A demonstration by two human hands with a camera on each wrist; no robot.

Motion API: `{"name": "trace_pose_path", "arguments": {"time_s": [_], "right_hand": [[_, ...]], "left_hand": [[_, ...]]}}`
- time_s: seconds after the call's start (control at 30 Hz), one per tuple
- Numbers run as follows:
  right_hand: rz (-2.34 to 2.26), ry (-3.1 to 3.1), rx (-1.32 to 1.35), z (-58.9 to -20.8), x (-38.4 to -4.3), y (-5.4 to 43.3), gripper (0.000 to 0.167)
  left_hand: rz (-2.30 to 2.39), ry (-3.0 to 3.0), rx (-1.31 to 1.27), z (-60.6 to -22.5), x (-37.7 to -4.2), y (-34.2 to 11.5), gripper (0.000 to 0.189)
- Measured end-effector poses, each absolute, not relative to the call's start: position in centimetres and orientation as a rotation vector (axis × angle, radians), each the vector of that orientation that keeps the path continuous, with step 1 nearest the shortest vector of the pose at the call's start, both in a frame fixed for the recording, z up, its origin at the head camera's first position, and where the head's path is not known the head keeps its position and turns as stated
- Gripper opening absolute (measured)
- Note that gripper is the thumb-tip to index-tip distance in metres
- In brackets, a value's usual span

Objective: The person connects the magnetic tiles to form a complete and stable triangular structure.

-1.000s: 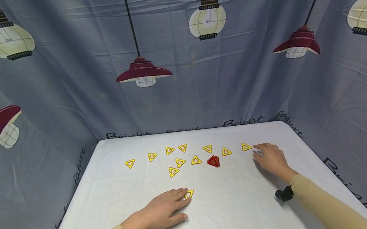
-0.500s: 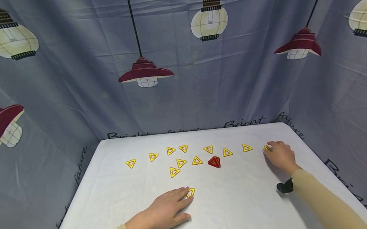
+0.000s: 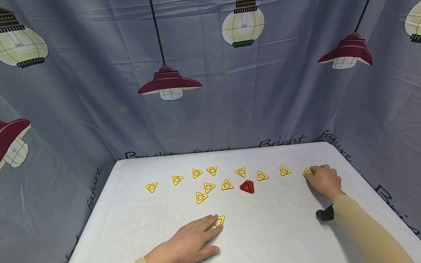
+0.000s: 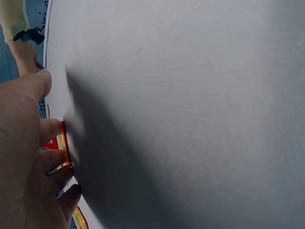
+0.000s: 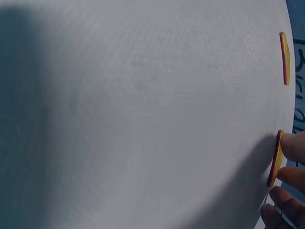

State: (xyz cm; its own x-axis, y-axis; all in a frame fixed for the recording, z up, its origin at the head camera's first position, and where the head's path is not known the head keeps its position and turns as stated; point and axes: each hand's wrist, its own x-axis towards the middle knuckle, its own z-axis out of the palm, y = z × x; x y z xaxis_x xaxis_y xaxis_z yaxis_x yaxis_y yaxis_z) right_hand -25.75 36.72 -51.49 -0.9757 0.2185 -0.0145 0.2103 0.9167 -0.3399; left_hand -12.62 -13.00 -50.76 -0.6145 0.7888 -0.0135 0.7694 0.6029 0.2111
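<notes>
My left hand [image 3: 190, 239] lies with its fingers extended on the white tabletop, the fingertips over part of a yellow triangular frame [image 3: 221, 219]. In the left wrist view this triangle [image 4: 65, 145] shows a red edge beside the fingers. Far right, my right hand [image 3: 324, 180] pinches another yellow triangular frame [image 3: 306, 171] between thumb and index finger. The right wrist view shows this triangle [image 5: 275, 160], yellow with a red edge, lying at the table surface against the fingertips. Between the hands, a red pyramid-like piece [image 3: 247, 187] stands on the cloth.
Several more yellow triangles lie spread across the far half, among them one at the left [image 3: 151, 187], a near-middle triangle [image 3: 201, 197] and one left of the right hand [image 3: 285, 170]. A grey curtain [image 3: 209, 119] with lamp prints surrounds the white table [image 3: 272, 233].
My right hand has moved right, and the triangle at its fingertips has come into view there. The left hand stays on its triangle. The head view has shifted slightly.
</notes>
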Motion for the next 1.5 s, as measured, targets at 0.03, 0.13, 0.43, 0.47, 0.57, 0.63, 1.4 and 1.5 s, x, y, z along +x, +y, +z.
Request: {"name": "trace_pose_path", "arguments": {"time_s": [0.03, 0.13, 0.43, 0.47, 0.57, 0.63, 1.4, 1.5], "right_hand": [[0.532, -3.049, -0.346, -51.55, -25.75, 36.67, 0.054], [0.525, -3.038, -0.362, -51.69, -25.76, 36.52, 0.053], [0.523, -3.018, -0.412, -51.80, -25.95, 36.14, 0.051], [0.534, -3.015, -0.420, -51.80, -25.96, 36.14, 0.051], [0.579, -3.001, -0.438, -51.74, -25.95, 36.09, 0.050], [0.603, -2.986, -0.442, -51.73, -26.00, 36.09, 0.050], [0.734, -2.902, -0.389, -51.63, -25.83, 35.96, 0.043], [0.736, -2.906, -0.345, -51.51, -25.62, 35.86, 0.040]], "left_hand": [[0.286, 2.711, 1.322, -50.74, -12.62, -13.03, 0.067], [0.310, 2.686, 1.296, -50.74, -12.57, -13.14, 0.067], [0.354, 2.694, 1.293, -51.04, -12.26, -13.54, 0.069], [0.355, 2.694, 1.292, -51.05, -12.24, -13.58, 0.069], [0.359, 2.691, 1.289, -51.11, -12.24, -13.64, 0.069], [0.357, 2.689, 1.289, -51.12, -12.24, -13.65, 0.069], [0.351, 2.699, 1.317, -51.11, -12.47, -13.56, 0.069], [0.345, 2.701, 1.314, -51.13, -12.50, -13.57, 0.070]]}}
